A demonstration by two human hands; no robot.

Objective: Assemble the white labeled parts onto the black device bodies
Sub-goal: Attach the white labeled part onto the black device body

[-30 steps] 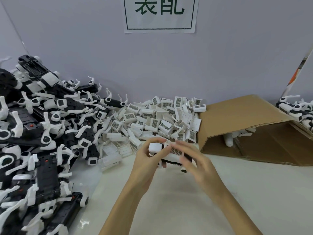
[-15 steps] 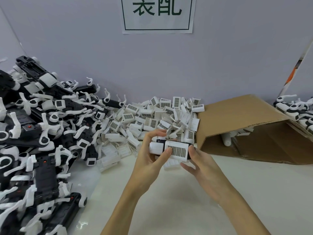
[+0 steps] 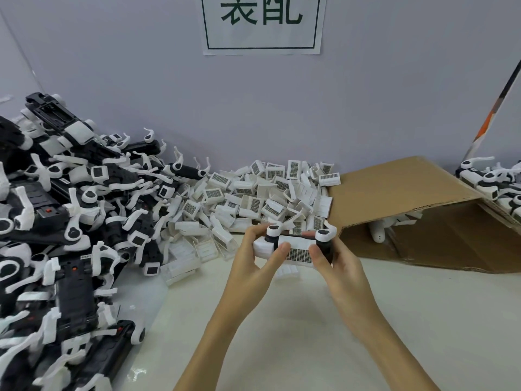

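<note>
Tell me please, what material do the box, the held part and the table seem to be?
Box: brown corrugated cardboard, matte, with a raw fluted edge. Held part: probably moulded plastic, white, smooth, bearing a printed dark grid label. Table: a pale, glossy hard surface, perhaps laminate or stone; soft reflections show, but the look leaves it open.

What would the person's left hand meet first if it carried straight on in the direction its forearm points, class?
Probably the pile of white labeled parts, just beyond the device that the left hand holds with the right hand. Depth is unclear from one view; the wall lies behind the pile.
</note>
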